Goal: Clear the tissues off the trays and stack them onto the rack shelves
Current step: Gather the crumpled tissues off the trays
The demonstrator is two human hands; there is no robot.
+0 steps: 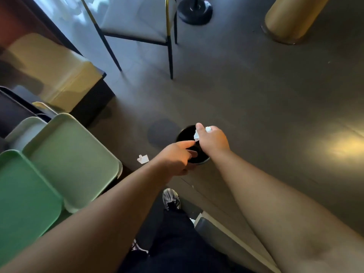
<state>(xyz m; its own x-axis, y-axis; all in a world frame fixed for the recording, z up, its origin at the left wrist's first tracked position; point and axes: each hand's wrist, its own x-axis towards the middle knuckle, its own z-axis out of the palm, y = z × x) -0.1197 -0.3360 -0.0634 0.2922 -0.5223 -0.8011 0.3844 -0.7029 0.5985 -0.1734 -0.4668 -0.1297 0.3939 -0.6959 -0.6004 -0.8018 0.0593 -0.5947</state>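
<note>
Floor bin (184,134): right hand (213,139) fingers clutch one tissue (196,135); left hand (177,156) fingers loose.

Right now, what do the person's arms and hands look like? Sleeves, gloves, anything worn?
Both forearms are bare up to the frame edge, with no sleeves in view. The left hand and right hand are bare: no gloves, and no watch, ring or wristband visible. Lower down, dark trousers and a grey-and-white sneaker show.

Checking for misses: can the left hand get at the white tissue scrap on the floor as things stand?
Probably yes. The left hand looks empty, and the white tissue scrap lies on open floor just to its left, with nothing between them; it would need to reach lower.
</note>
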